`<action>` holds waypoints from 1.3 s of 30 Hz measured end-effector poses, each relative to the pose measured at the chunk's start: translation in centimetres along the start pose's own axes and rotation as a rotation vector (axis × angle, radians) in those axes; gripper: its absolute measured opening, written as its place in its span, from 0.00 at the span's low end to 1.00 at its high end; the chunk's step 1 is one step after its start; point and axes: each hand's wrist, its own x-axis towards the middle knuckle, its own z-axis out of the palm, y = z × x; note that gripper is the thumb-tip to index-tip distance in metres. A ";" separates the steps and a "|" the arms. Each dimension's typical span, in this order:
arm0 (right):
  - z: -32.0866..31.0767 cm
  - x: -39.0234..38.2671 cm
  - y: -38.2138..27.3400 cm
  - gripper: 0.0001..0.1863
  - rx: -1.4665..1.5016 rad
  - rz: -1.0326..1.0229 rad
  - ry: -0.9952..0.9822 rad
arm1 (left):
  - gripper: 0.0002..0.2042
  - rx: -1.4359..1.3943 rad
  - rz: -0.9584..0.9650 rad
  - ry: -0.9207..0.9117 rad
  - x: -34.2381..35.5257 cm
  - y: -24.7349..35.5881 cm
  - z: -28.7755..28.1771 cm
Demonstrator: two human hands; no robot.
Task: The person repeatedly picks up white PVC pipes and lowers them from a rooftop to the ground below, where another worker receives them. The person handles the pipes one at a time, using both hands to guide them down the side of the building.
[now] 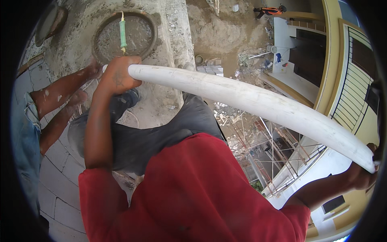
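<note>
One white pipe (250, 99) slants left to right: left hand (119, 75) clenched round one end, right hand (360, 176) at the other, grip unclear!

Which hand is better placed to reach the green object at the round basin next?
Probably the left hand: it appears much nearer the green object and round basin, though closed around the white pipe. The right hand is at the pipe's far end, across the view.

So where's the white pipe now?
In the head view, the white pipe runs from the left hand, just below the round basin, across to the right hand at the right edge.
</note>
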 end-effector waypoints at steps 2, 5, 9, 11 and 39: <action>-1.5 -1.3 4.5 0.08 0.158 0.137 0.020 | 0.12 0.004 -0.071 -0.099 -0.8 -1.3 0.8; -4.2 -3.6 9.4 0.05 0.154 0.264 0.023 | 0.12 0.013 -0.141 -0.182 -2.6 -1.9 1.4; -8.9 -5.9 10.5 0.05 0.309 0.199 0.154 | 0.12 -0.029 -0.186 -0.208 -4.6 0.6 3.3; -10.9 -6.5 8.2 0.07 0.304 0.128 0.135 | 0.11 -0.024 -0.145 -0.248 -4.3 2.8 5.3; -3.7 -18.7 31.7 0.06 -0.763 0.080 -0.222 | 0.30 -0.577 1.079 0.228 -7.9 35.2 7.9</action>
